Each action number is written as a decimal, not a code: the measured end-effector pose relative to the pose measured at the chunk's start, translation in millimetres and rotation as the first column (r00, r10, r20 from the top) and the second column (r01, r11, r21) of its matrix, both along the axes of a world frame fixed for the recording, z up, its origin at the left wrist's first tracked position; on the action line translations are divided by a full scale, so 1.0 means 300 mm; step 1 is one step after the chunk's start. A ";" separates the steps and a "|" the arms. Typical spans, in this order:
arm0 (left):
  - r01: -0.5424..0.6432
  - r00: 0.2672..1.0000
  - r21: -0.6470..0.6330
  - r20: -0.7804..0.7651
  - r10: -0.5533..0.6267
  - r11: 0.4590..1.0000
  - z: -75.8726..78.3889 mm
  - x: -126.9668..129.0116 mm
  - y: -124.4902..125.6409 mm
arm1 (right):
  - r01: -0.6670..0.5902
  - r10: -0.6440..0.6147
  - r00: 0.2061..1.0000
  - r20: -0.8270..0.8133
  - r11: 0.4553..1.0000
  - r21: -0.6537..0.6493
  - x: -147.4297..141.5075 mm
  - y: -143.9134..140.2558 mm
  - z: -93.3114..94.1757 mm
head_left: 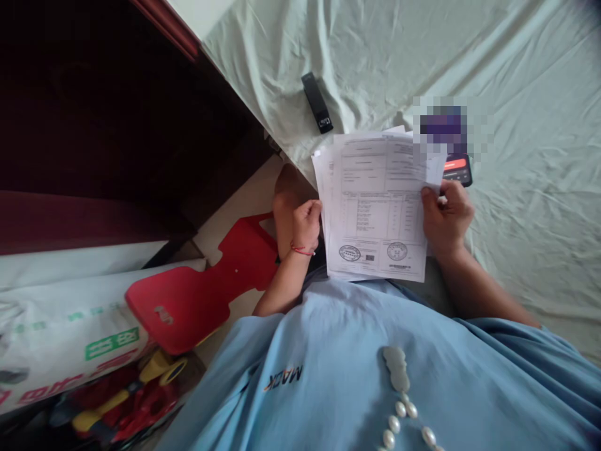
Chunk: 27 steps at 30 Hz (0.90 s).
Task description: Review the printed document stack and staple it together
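Observation:
A loose stack of printed papers (370, 219) is upright in front of my body, its sheets slightly fanned at the left. The top sheet carries a table, two round stamps and a small square code. My left hand (307, 227), with a red string at the wrist, is closed at the stack's left edge. On the right edge my right hand (447, 216) grips the papers with the thumb on the front; its other fingers are partly hidden behind. Beyond the papers, a black stapler-like object (317, 103) lies on the pale cloth.
A phone (459, 169) with a lit screen lies on the wrinkled bed sheet (526, 207), beside a blurred patch. Left of me are a red plastic seat (183, 307), a printed white sack (61, 338), colourful toy parts (122, 407) and dark wooden furniture (117, 125).

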<state>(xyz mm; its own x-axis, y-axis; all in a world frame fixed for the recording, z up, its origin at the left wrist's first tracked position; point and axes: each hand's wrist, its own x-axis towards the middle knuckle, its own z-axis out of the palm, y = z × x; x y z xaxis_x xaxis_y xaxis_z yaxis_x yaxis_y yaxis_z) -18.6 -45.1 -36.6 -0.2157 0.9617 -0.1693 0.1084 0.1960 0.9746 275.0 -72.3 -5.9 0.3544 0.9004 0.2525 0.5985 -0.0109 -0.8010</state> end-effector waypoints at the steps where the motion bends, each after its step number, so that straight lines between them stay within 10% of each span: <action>1: -0.002 1.000 -0.003 0.000 0.002 1.000 0.002 0.000 0.000 | 0.009 -0.009 1.000 -0.022 1.000 -0.013 0.003 -0.001 -0.002; 27: 0.052 0.999 -0.007 0.012 -0.052 0.999 -0.004 -0.008 -0.006 | -0.044 0.047 0.999 0.017 0.992 -0.120 0.015 0.000 0.014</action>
